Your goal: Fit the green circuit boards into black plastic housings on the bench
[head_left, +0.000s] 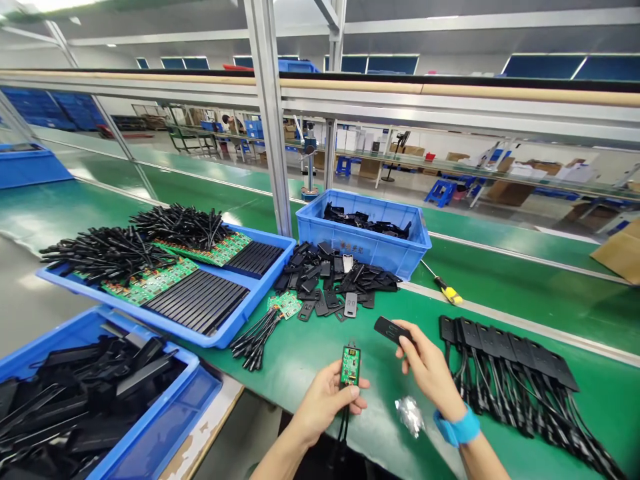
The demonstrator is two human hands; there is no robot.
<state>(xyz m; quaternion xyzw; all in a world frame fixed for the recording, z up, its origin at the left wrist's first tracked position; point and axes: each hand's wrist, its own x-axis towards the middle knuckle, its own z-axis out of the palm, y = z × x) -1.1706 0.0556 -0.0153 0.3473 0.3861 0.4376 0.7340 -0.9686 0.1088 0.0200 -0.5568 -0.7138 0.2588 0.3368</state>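
Between the thumb and fingers of my left hand [330, 400] sits a small green circuit board [351, 363] in a black case, its black cables hanging down below. My right hand [425, 363] pinches a flat black plastic cover [393, 329] by one end, a little to the right of the board and apart from it. A blue band is around my right wrist. Beyond my hands lies a heap of loose black covers [330, 273]. Left of them, a bunch of boards with cables [256, 340] rests on the green table. Below my right hand lies a crumpled silvery piece [409, 417].
A row of closed black units with cables [510, 347] lies at the right. Behind the heap stands a blue bin [367, 250]; a yellow-handled screwdriver [449, 291] lies beside it. At left are a blue tray [215, 340] of boards and a blue bin [190, 363] of black parts.
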